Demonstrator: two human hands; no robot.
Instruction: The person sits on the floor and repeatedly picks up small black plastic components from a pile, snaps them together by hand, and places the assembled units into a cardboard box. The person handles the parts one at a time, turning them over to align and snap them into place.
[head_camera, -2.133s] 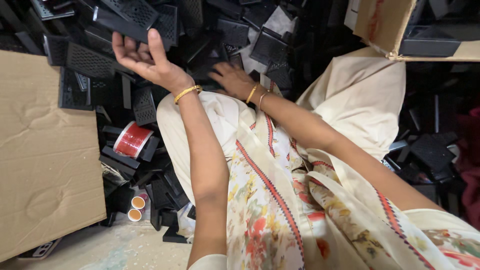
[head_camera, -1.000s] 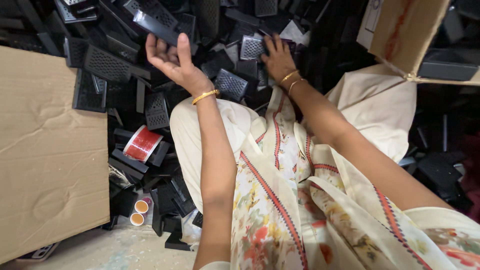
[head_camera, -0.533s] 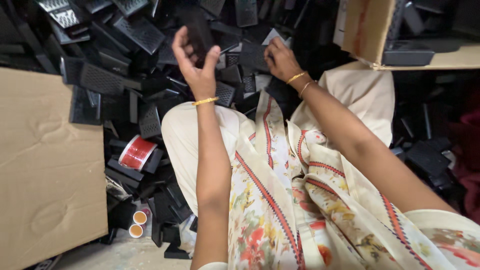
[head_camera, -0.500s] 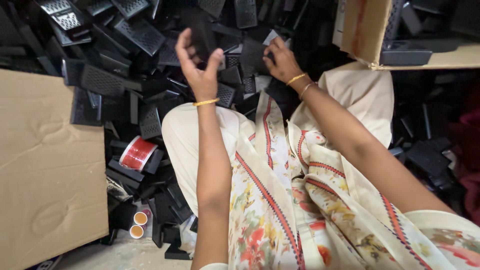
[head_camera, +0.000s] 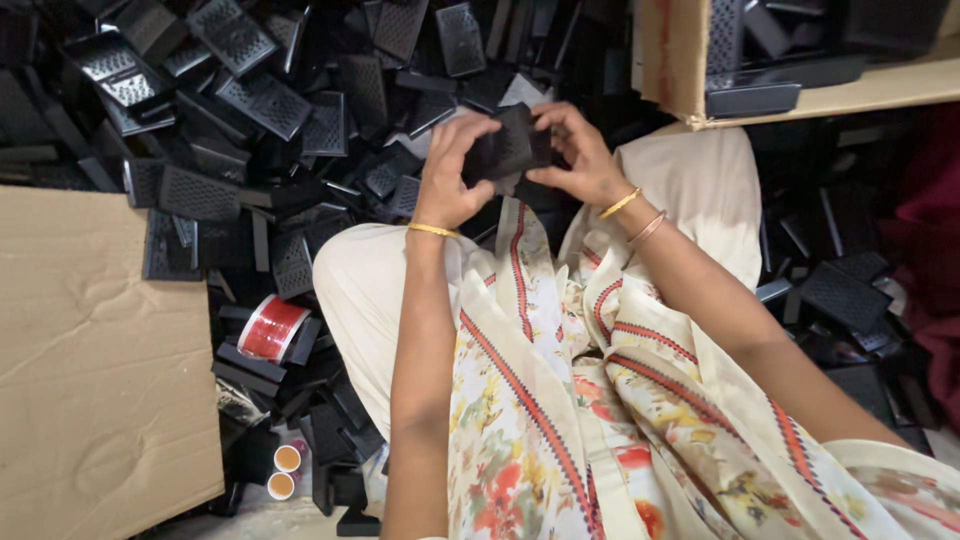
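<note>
1. Head view: the left hand (head_camera: 450, 170) and the right hand (head_camera: 575, 155) are both closed on one black perforated plastic part (head_camera: 507, 148), held up between them above the person's lap, the left from its left edge, the right from its right edge with the thumb underneath.
2. The left wrist wears one gold bangle (head_camera: 432, 230); the right wrist wears two (head_camera: 633, 215).
3. Beyond the hands lies a heap of black grille pieces (head_camera: 250, 100), spreading across the floor to the left and around the knees.
4. A roll of red tape (head_camera: 272, 328) rests among the black pieces beside the left knee, with two small orange-topped caps (head_camera: 283, 472) on the floor nearer the camera.
5. A flat cardboard sheet (head_camera: 95, 370) covers the left side.
6. An open cardboard box (head_camera: 690, 60) at upper right holds more black parts.
7. A cream floral garment (head_camera: 600, 400) covers the lap.
</note>
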